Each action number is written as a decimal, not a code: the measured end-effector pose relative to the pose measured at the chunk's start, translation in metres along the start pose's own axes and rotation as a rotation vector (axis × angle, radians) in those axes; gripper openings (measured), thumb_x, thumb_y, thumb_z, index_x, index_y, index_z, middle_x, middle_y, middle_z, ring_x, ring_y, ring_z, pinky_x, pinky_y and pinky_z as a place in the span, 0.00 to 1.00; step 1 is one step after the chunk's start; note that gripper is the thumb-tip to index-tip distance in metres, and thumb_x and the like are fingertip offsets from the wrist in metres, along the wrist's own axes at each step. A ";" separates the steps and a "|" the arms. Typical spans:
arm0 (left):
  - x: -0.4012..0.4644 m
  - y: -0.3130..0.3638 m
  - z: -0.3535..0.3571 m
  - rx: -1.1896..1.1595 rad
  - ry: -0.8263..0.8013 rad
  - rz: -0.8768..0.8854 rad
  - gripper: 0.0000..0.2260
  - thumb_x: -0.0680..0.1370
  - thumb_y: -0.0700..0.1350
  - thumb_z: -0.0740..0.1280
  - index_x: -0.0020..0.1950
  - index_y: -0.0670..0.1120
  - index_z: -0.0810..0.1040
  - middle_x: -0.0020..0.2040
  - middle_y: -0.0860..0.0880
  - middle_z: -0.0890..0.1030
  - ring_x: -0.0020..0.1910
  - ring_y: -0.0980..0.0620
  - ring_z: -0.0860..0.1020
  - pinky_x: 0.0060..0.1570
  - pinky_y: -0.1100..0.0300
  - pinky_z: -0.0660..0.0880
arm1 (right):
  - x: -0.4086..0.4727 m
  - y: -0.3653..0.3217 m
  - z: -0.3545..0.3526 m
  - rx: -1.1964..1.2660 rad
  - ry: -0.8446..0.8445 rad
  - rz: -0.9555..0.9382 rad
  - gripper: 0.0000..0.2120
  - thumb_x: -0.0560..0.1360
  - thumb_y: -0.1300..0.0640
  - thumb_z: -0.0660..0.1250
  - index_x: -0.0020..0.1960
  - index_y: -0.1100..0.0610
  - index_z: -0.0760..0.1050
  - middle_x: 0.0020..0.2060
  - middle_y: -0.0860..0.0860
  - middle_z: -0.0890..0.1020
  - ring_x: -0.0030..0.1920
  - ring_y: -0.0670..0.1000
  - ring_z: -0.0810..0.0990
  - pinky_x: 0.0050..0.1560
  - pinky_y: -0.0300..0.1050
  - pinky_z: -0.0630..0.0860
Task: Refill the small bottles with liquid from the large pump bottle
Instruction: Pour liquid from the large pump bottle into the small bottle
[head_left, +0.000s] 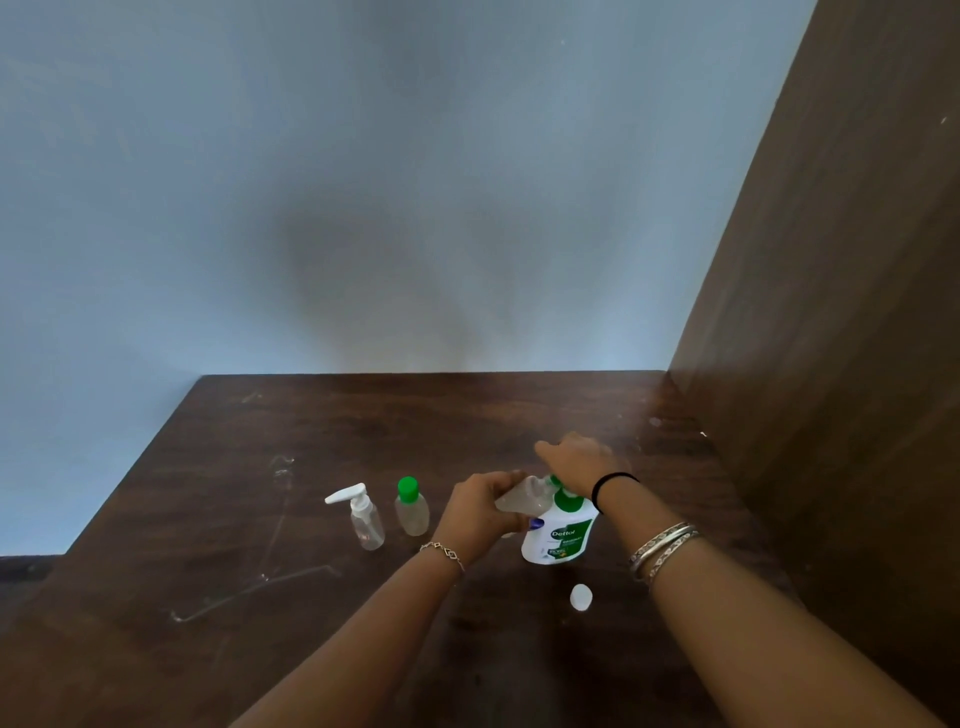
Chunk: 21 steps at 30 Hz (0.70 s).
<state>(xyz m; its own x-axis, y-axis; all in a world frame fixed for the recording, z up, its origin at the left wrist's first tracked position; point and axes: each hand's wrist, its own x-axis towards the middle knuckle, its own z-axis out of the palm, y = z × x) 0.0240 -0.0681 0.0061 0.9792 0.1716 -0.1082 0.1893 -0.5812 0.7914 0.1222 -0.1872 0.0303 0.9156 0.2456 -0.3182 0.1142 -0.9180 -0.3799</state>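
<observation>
The large pump bottle (563, 535) stands on the table (260, 519). The right hand (576, 460) lies flat atop its pump; the left hand (485, 506) grips a clear small bottle (522, 498), tilted against its nozzle.

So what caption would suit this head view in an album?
Left hand tilts a small clear bottle to the pump bottle as the right hand covers its pump.
</observation>
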 end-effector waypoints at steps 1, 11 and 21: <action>0.000 0.000 0.000 -0.005 0.001 0.000 0.28 0.67 0.43 0.75 0.65 0.46 0.72 0.61 0.48 0.78 0.61 0.55 0.75 0.58 0.66 0.68 | 0.001 0.000 -0.001 0.005 -0.021 0.003 0.18 0.76 0.43 0.53 0.48 0.56 0.73 0.49 0.57 0.77 0.52 0.57 0.77 0.50 0.47 0.70; -0.002 -0.002 0.000 0.015 0.022 0.012 0.27 0.66 0.43 0.75 0.65 0.46 0.73 0.61 0.48 0.79 0.61 0.54 0.75 0.56 0.68 0.66 | 0.001 0.001 0.005 0.036 0.000 0.026 0.17 0.75 0.44 0.54 0.48 0.57 0.73 0.46 0.56 0.76 0.47 0.56 0.75 0.50 0.48 0.70; -0.002 0.002 -0.001 0.016 0.008 0.006 0.27 0.67 0.42 0.74 0.65 0.45 0.72 0.62 0.47 0.78 0.62 0.54 0.74 0.61 0.63 0.68 | 0.004 0.003 0.007 0.050 0.026 0.025 0.16 0.75 0.45 0.55 0.43 0.57 0.73 0.44 0.57 0.77 0.46 0.56 0.76 0.47 0.46 0.70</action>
<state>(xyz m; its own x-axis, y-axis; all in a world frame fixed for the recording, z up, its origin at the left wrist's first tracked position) 0.0225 -0.0688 0.0078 0.9797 0.1744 -0.0985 0.1846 -0.5948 0.7824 0.1232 -0.1871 0.0220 0.9278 0.2137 -0.3059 0.0719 -0.9069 -0.4152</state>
